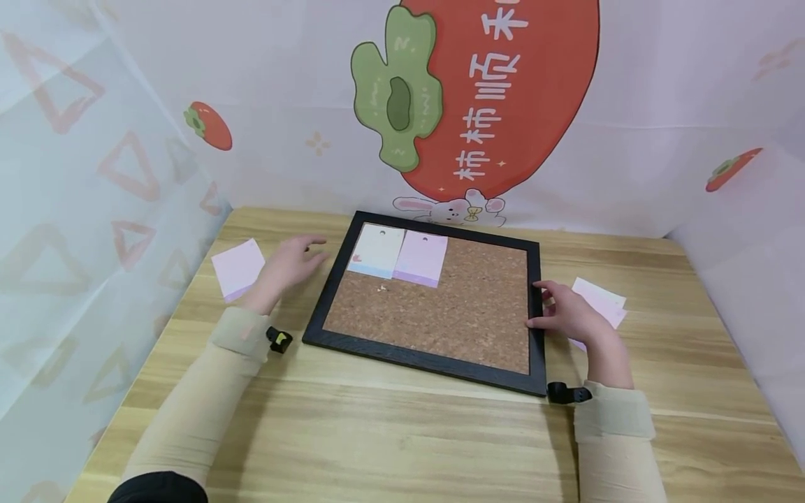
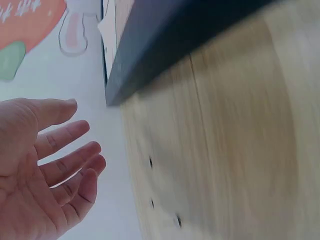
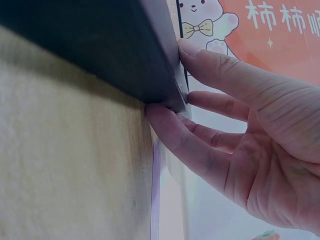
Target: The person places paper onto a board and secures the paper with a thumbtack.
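Note:
A corkboard (image 1: 434, 321) in a black frame lies slightly turned on the wooden table. Pinned side by side at its upper left are a white note card (image 1: 376, 248) and a pale purple one (image 1: 421, 257). My right hand (image 1: 569, 311) grips the frame's right edge; the right wrist view shows fingertips (image 3: 162, 120) tucked at its underside and the thumb on the face side. Off the left edge, apart from the frame, my left hand (image 1: 288, 269) hovers with relaxed, spread fingers and holds nothing, its palm (image 2: 30, 200) visible in the left wrist view.
A purple-edged note card (image 1: 235, 262) lies at the table's left, partly behind my left hand. More cards (image 1: 600, 297) overlap at the right, behind my right hand. Patterned cloth walls (image 1: 283, 91) enclose the table's back and sides.

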A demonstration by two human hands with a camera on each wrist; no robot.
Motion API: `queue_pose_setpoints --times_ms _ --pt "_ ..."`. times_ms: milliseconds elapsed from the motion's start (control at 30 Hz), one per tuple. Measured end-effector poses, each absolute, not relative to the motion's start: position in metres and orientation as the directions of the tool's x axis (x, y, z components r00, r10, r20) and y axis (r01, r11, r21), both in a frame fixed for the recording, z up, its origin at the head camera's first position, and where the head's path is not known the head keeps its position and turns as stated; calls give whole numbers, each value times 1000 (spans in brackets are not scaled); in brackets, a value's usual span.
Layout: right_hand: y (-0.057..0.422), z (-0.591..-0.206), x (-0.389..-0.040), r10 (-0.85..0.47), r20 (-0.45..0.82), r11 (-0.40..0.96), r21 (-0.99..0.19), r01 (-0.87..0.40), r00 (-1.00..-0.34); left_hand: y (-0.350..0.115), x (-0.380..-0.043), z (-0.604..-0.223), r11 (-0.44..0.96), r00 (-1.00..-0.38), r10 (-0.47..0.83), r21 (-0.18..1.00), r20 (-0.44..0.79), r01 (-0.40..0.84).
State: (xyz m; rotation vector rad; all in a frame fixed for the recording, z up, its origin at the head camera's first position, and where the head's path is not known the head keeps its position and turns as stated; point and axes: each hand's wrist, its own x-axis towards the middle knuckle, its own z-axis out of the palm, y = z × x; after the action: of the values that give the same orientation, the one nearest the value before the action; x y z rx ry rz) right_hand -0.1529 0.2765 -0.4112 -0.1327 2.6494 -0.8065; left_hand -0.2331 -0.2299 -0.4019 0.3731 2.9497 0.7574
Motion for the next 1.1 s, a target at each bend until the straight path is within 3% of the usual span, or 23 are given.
queue_pose_setpoints --times_ms 467,733,1100 --pt "276 -408 -153 -206 -298 843 -537 -14 -932 -298 -218 -399 899 -997 61 436 -55 31" --pt "274 -410 -152 -217 -281 838 -545 -31 -935 -327 -213 -404 928 -1000 21 372 -12 15" --pt "275 -411 -153 -211 -287 845 -535 -27 -934 -345 -209 -403 941 -987 -86 314 -139 -126"
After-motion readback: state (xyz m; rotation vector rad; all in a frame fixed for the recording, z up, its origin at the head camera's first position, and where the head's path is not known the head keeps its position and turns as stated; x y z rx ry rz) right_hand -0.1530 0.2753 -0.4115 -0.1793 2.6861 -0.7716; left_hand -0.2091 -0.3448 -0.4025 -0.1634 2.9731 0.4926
